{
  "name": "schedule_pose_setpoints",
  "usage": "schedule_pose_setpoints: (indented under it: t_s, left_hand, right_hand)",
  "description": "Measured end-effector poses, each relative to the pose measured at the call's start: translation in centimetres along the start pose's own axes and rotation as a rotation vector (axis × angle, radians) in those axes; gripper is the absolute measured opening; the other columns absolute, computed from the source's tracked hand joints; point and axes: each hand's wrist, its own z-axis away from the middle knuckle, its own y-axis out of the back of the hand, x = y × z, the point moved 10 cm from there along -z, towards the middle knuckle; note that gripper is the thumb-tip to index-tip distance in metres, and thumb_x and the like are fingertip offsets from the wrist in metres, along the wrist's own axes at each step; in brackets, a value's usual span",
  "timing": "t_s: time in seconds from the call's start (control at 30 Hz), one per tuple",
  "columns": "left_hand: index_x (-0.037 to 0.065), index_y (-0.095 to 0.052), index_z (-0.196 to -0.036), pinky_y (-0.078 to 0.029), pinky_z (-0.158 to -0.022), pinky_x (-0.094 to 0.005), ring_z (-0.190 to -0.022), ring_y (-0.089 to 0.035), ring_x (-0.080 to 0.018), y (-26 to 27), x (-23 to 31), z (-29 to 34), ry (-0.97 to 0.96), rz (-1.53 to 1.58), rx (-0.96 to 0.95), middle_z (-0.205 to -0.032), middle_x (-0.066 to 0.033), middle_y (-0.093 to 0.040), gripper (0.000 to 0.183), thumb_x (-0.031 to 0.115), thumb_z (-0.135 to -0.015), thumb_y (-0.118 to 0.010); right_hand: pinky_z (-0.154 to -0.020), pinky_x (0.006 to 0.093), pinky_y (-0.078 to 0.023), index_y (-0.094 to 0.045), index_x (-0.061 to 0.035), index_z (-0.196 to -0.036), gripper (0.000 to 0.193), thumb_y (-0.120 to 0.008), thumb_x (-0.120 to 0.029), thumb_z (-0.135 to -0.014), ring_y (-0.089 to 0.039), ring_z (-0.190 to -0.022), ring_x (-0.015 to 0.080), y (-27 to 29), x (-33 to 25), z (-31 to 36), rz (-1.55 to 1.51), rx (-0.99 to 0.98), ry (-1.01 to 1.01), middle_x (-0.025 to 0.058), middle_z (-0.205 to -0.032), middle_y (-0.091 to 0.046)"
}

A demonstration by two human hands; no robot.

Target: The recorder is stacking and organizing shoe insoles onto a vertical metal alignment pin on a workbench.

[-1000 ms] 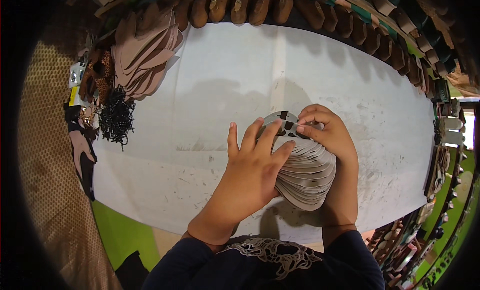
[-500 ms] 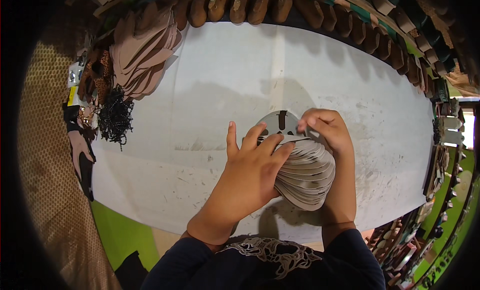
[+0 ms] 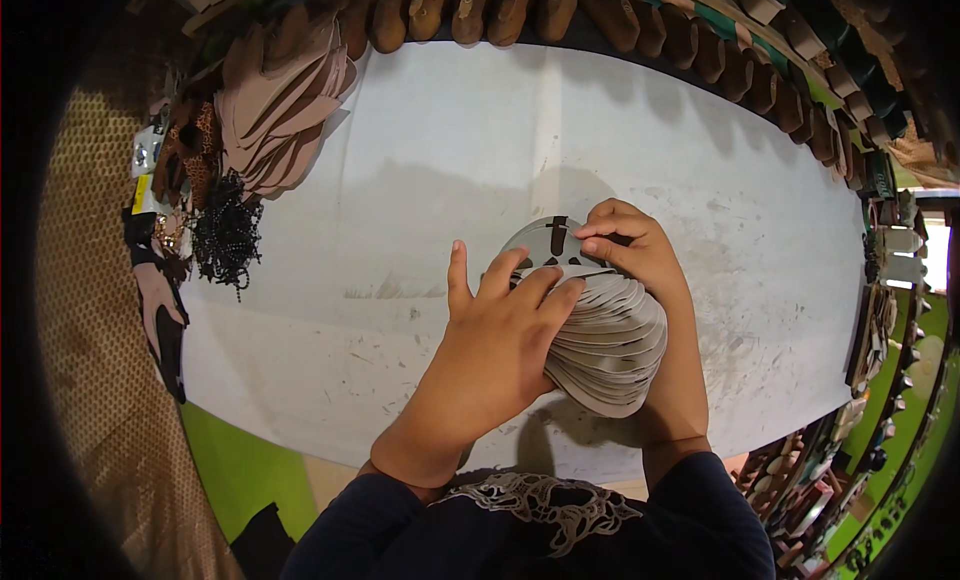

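Note:
A fanned stack of thin grey insole-shaped pieces point(image 3: 612, 355) stands above the white tabletop in front of me. My left hand point(image 3: 500, 330) grips its left side, fingers spread over the upper pieces and the thumb hidden. Beyond those fingertips shows the rounded end of a grey piece point(image 3: 530, 242), with a dark upright bar point(image 3: 558, 236) and smaller dark marks on it. My right hand point(image 3: 630, 245) is closed in a pinch at the right edge of that rounded end. What lies between its thumb and forefinger is too small to make out.
Brown shoe lasts point(image 3: 508, 15) line the table's far edge. At the far left lie pinkish-brown cut pieces point(image 3: 280, 110) and a tangle of black beaded strands point(image 3: 228, 230). The white table point(image 3: 430, 130) carries dark smudges. Crowded shelves point(image 3: 800, 480) stand at the right.
My right hand has come a little left and up, and its fingers have closed in a pinch at the rounded end. The left hand still holds the stack.

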Motion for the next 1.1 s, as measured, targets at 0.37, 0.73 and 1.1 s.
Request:
schedule_pose_setpoints:
  t_s: [0.37, 0.73, 1.1]
  left_hand:
    - [0.016, -0.054, -0.12, -0.011, -0.104, -0.0647, -0.122, -0.042, -0.0316, -0.1, -0.2, 0.1, 0.021, 0.001, -0.022, -0.122, -0.0023, -0.055, 0.07, 0.025, -0.056, -0.079]
    - [0.014, -0.051, -0.119, -0.013, -0.104, -0.0639, -0.128, -0.036, -0.0348, -0.3, -0.4, 0.1, 0.027, 0.038, -0.043, -0.124, -0.0068, -0.052, 0.074, 0.028, -0.052, -0.082]
    - [0.018, -0.051, -0.126, -0.011, -0.103, -0.0654, -0.126, -0.037, -0.0334, -0.3, 0.3, 0.5, 0.003, -0.078, -0.049, -0.122, -0.0034, -0.054, 0.08, 0.028, -0.053, -0.082]
  right_hand:
    - [-0.074, 0.0249, -0.041, -0.065, -0.0023, -0.08, 0.009, -0.072, -0.006, -0.075, -0.052, -0.081, 0.0122, -0.4, 0.4, 0.1, 0.002, -0.056, -0.054, 0.0007, -0.083, -0.059]
    - [-0.079, 0.03, -0.041, -0.071, -0.0046, -0.079, 0.011, -0.069, -0.015, -0.076, -0.048, -0.084, 0.0149, -2.0, -1.4, 0.4, -0.15, -0.261, 0.115, 0.0053, -0.084, -0.07]
    - [-0.069, 0.0249, -0.041, -0.069, 0.0001, -0.089, 0.017, -0.065, -0.015, -0.083, -0.051, -0.078, 0.013, -0.4, -1.5, 0.2, -0.056, -0.013, 0.021, 0.0036, -0.08, -0.061]
